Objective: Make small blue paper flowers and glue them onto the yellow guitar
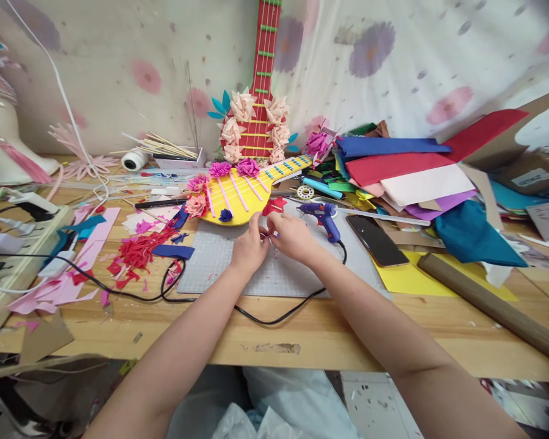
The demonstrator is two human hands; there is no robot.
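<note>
My left hand [251, 245] and my right hand [293, 236] meet over a grey cutting mat [219, 268], fingertips pinched close together. What they hold is mostly hidden; a small bluish bit shows between the fingers. Just beyond them lies a yellow paper guitar [242, 201] trimmed with pink, purple and coral paper flowers and a dark blue flower [226, 214]. A red paper flower [274, 205] rests behind my right hand. To the right, a blue glue gun [322, 218] lies on the mat, its black cord [293, 308] looping across the front.
A red guitar model [261, 116] with pale flowers leans on the curtain. Red paper scraps [144, 249] and a power strip [9, 286] are left. On the right are a phone [377, 239], stacked coloured sheets [402, 164] and a brown roll [489, 305].
</note>
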